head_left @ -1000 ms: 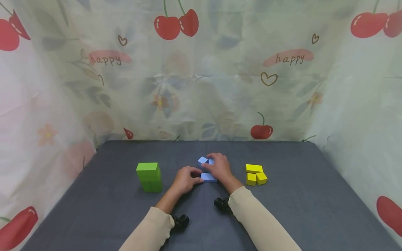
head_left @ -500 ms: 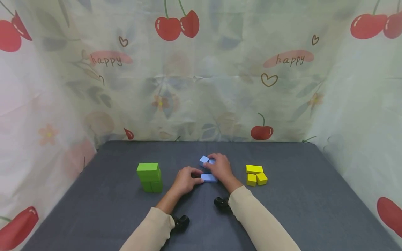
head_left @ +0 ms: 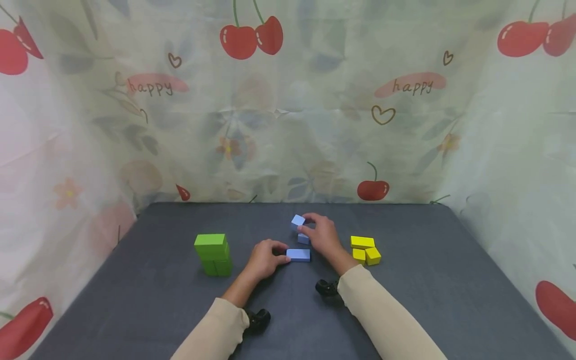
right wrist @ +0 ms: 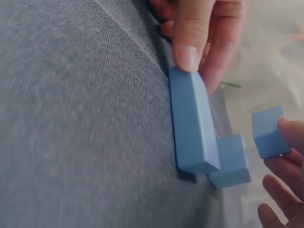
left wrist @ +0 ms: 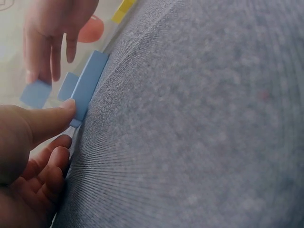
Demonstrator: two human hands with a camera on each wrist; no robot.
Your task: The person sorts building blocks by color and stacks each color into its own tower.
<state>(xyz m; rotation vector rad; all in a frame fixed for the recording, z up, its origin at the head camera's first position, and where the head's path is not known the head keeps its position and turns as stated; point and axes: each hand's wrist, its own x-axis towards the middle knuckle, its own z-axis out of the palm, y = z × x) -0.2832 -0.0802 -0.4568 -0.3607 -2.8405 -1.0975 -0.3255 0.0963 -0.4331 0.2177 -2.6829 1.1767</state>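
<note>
My left hand (head_left: 264,259) pinches the left end of a long blue block (head_left: 299,255) lying on the table, with the thumb along its near side and the index finger behind. Between the thumb and fingers of my right hand (head_left: 323,234) is a small blue cube (head_left: 297,222). It is held up off the table, as the right wrist view shows with the cube (right wrist: 269,131) in the fingertips. A second small blue block (head_left: 303,239) stands on the table just behind the long one, below my right hand. In the left wrist view the left thumb covers part of the long block (left wrist: 92,78).
To the left stands a stack of green blocks (head_left: 213,254). Several yellow blocks (head_left: 362,242) sit together on the right, close to my right forearm. A dark cloth covers the table (head_left: 288,320), and a printed curtain (head_left: 288,150) hangs behind and at both sides.
My right hand has lifted the small blue cube and shifted away and slightly right, uncovering the other small block. The left hand stays on the long blue block.
</note>
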